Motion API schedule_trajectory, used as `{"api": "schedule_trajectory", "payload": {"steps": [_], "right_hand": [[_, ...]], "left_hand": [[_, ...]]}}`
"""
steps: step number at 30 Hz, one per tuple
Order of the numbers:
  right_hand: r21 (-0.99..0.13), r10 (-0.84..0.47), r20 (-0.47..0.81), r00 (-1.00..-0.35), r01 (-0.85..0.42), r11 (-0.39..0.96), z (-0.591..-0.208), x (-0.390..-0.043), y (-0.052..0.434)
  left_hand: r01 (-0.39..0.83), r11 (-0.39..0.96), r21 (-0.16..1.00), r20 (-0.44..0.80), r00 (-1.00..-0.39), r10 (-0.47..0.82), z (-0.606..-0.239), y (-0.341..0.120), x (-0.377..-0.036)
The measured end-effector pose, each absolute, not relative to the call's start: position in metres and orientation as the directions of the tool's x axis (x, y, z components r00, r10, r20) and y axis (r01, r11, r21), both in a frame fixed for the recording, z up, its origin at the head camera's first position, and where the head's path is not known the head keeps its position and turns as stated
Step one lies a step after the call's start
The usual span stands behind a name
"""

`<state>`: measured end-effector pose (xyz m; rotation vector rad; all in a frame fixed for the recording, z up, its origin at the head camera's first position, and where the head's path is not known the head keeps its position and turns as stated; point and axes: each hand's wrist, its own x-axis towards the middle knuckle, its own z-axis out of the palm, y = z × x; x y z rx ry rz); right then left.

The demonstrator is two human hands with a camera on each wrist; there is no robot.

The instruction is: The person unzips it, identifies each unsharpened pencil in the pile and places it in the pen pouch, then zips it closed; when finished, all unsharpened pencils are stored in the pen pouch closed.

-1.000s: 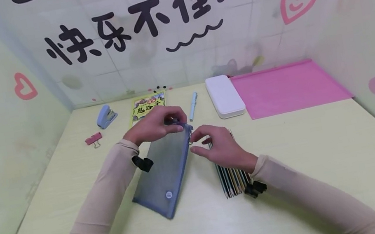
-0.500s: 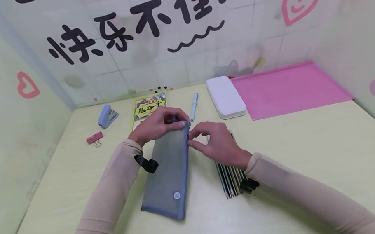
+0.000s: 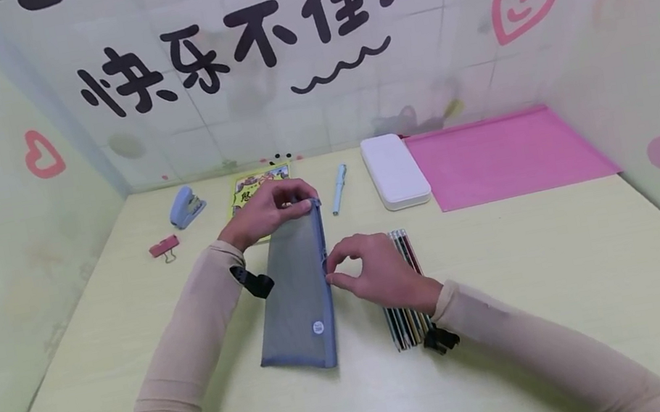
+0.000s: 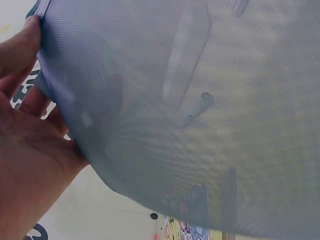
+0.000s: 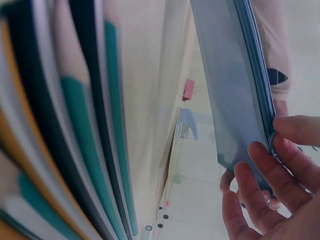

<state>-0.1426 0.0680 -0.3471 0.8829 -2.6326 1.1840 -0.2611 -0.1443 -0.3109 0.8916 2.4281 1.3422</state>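
A blue-grey mesh zipper pouch (image 3: 294, 293) hangs lengthwise in the middle of the head view, with a small round label near its lower end. My left hand (image 3: 273, 208) grips its upper corner between thumb and fingers. Along the right edge, where the zipper runs, my right hand (image 3: 377, 267) pinches the zipper's pull ring (image 5: 272, 144) with thumb and index finger. In the left wrist view the mesh (image 4: 150, 100) fills most of the picture. Several pencils (image 3: 406, 329) lie side by side on the table, partly hidden under my right hand.
Toward the back stand a blue stapler (image 3: 186, 206), a pink binder clip (image 3: 164, 246), a yellow booklet (image 3: 241, 196) partly behind my left hand, a light blue pen (image 3: 339, 189) and a white case (image 3: 395, 171). A pink sheet (image 3: 513, 155) lies at the back right, against the wall.
My right hand has moved down the pouch's zipper edge with the pull ring, away from the upper corner. My left hand has risen slightly, and the pouch has swung more upright.
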Motion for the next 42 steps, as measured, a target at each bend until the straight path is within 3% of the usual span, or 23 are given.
{"api": "schedule_trajectory", "payload": {"steps": [10, 17, 27, 36, 42], "right_hand": [[-0.636, -0.518, 0.321, -0.793, -0.585, 0.503, -0.351, -0.134, 0.068], [-0.652, -0.563, 0.295, -0.772, -0.593, 0.473, -0.351, -0.127, 0.067], [-0.617, -0.685, 0.159, -0.711, -0.613, 0.494, -0.344, -0.108, 0.068], [-0.505, -0.646, 0.321, -0.693, -0.702, 0.502, -0.343, -0.098, 0.065], [-0.470, -0.646, 0.354, -0.676, -0.726, 0.502, -0.341, -0.099, 0.065]], "left_hand": [[0.405, 0.401, 0.822, 0.094, -0.790, 0.606, -0.316, -0.148, -0.272], [0.374, 0.418, 0.828, 0.088, -0.822, 0.562, -0.318, -0.153, -0.278], [0.304, 0.410, 0.860, 0.081, -0.874, 0.479, -0.322, -0.157, -0.286], [0.220, 0.410, 0.885, 0.041, -0.915, 0.402, -0.329, -0.165, -0.289], [0.250, 0.475, 0.844, 0.013, -0.894, 0.448, -0.326, -0.160, -0.283]]}}
